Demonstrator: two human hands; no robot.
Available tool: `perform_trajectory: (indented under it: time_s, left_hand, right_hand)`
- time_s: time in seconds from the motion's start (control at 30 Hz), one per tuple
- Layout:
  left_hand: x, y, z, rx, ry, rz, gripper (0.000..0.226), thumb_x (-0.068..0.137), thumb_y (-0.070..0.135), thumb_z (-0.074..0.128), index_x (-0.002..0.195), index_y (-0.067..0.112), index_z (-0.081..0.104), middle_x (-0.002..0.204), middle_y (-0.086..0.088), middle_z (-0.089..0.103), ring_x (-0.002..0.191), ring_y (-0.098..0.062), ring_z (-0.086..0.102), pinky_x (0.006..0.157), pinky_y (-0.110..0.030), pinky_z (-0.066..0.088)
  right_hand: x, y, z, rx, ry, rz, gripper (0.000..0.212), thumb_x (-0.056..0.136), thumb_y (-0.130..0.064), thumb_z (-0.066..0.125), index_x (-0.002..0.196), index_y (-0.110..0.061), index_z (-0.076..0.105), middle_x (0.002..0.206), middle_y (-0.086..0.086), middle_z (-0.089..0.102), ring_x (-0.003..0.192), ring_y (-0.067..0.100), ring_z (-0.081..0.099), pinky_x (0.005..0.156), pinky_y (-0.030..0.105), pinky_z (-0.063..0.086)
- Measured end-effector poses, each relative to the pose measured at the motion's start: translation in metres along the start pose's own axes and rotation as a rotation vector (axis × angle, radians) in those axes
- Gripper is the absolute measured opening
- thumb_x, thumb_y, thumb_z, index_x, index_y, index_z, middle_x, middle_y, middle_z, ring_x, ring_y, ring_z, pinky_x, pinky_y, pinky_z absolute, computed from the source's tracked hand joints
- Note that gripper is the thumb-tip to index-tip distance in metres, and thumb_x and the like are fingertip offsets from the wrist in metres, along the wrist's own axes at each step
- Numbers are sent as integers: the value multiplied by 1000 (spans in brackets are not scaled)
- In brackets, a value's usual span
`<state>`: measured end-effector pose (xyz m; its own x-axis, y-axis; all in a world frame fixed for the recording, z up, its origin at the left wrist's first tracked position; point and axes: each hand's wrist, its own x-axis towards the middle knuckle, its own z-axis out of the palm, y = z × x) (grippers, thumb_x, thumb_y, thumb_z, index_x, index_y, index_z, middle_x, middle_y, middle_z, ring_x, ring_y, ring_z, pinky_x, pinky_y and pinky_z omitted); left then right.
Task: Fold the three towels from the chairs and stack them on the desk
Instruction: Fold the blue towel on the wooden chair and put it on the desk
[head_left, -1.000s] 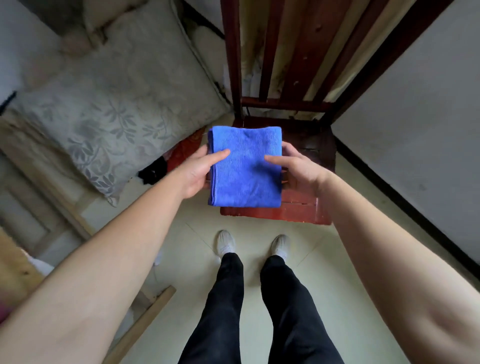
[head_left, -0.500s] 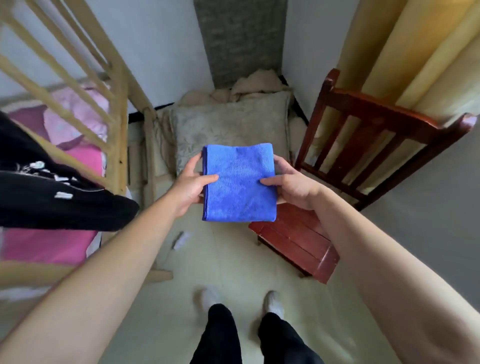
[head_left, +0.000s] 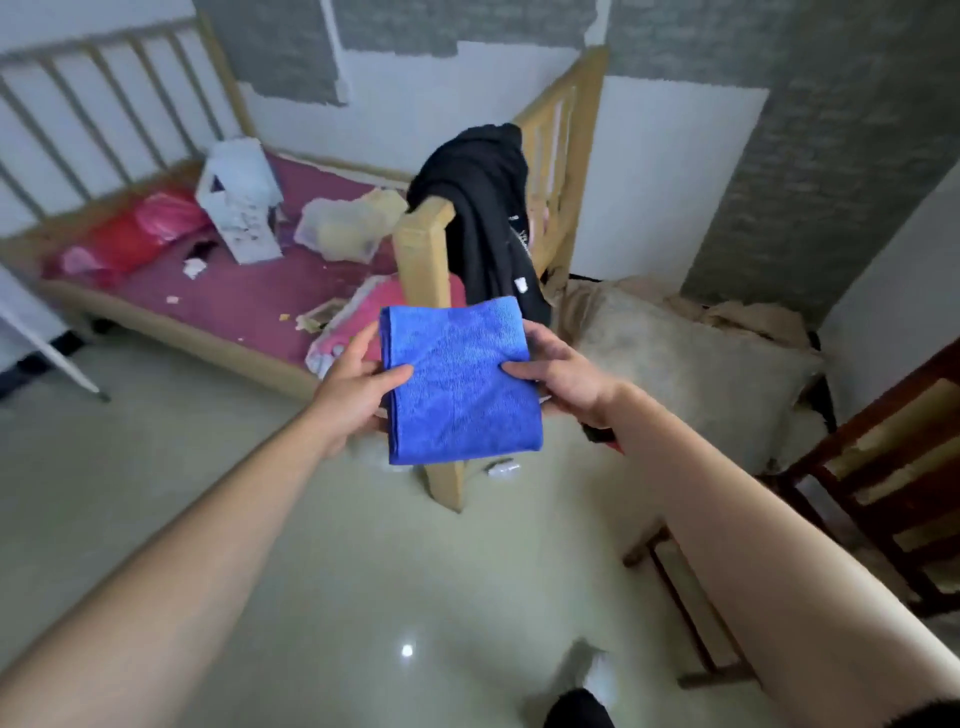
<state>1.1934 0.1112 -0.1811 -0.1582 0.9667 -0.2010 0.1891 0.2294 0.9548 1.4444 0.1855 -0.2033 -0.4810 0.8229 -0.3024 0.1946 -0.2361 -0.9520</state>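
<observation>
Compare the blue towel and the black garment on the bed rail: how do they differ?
The towel is folded into a flat rectangle; the garment hangs loose and bunched. The towel is held in the air, pinched between the left hand and right hand; the garment is draped over the bed rail. The towel is plain blue; the garment is black with small white marks. Both are cloth.

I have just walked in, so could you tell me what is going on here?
A person holds a folded blue towel with both hands: the left hand pinches its left edge, the right hand its right edge. Behind it a black garment hangs over a wooden bed frame; a dark chair stands at right. No desk is in view.
</observation>
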Motion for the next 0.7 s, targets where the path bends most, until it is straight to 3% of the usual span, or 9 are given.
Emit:
perform_trajectory:
  time_s: [0.07, 0.17, 0.3, 0.37, 0.7]
  left_hand:
    - [-48, -23, -80, -25, 97, -4, 65, 94, 10, 61, 141, 46, 34, 110, -2, 67, 85, -20, 71, 59, -37, 57]
    - [-123, -59, -185, -68, 242, -49, 71, 95, 12, 61, 149, 42, 27, 106, -3, 69, 67, -11, 70, 50, -33, 55]
    - [-216, -103, -314, -139, 479, -73, 69, 95, 13, 61, 149, 40, 28, 102, -3, 71, 66, -12, 69, 51, -34, 54]
    - [-244, -121, -362, -175, 575, -87, 69, 95, 14, 61, 149, 41, 27, 104, -3, 71, 71, -17, 69, 52, -34, 55]
    - [-245, -190, -565, -275, 840, -127, 65, 96, 17, 61, 148, 41, 31, 104, -2, 73, 88, -23, 72, 55, -37, 57]
  right_hand:
    - [8, -18, 86, -57, -109, -12, 52, 94, -16, 63, 135, -44, 46, 115, -7, 72, 98, 17, 72, 75, 38, 60]
    - [23, -37, 212, -130, -248, -37, 50, 96, -9, 61, 135, -37, 45, 112, -3, 71, 85, 10, 73, 64, 27, 57]
    - [38, -61, 384, -245, -465, -75, 50, 94, -14, 63, 129, -49, 48, 116, -5, 73, 96, 18, 73, 77, 38, 58]
    - [50, -71, 450, -295, -550, -98, 54, 94, -17, 64, 133, -50, 46, 118, -5, 72, 101, 22, 72, 77, 40, 59]
    - [169, -101, 679, -313, -769, -111, 68, 90, -23, 70, 143, -46, 35, 120, 0, 71, 102, 20, 72, 82, 47, 61]
